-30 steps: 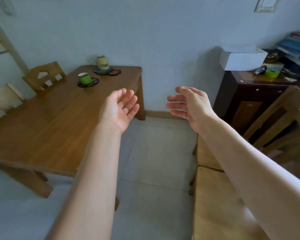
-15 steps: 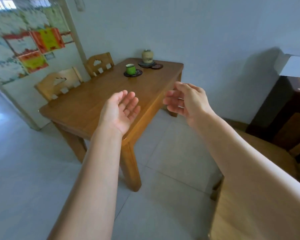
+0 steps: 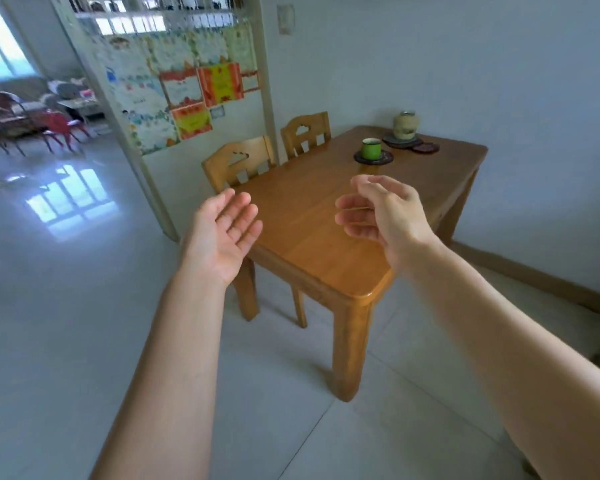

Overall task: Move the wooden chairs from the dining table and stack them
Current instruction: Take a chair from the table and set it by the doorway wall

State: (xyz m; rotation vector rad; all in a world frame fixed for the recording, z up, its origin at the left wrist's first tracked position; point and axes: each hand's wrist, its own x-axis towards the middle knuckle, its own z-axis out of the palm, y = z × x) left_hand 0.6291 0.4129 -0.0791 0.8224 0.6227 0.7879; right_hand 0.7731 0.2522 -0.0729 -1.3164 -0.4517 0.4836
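Both arms reach forward over the dining table's (image 3: 329, 244) near corner — left hand (image 3: 222, 233) palm-up, fingers spread; right hand (image 3: 381, 213) loosely curled — both empty, apart from each other.

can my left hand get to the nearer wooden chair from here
Probably not yet. The left hand is open and empty, but the nearer chair sits tucked behind the table; stepping around its corner looks unobstructed.

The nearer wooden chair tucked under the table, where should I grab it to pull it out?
Probably grip the nearer chair's top rail with both hands, coming from behind its back on the partition side. Its seat is hidden under the table, so only the upright backrest is exposed.
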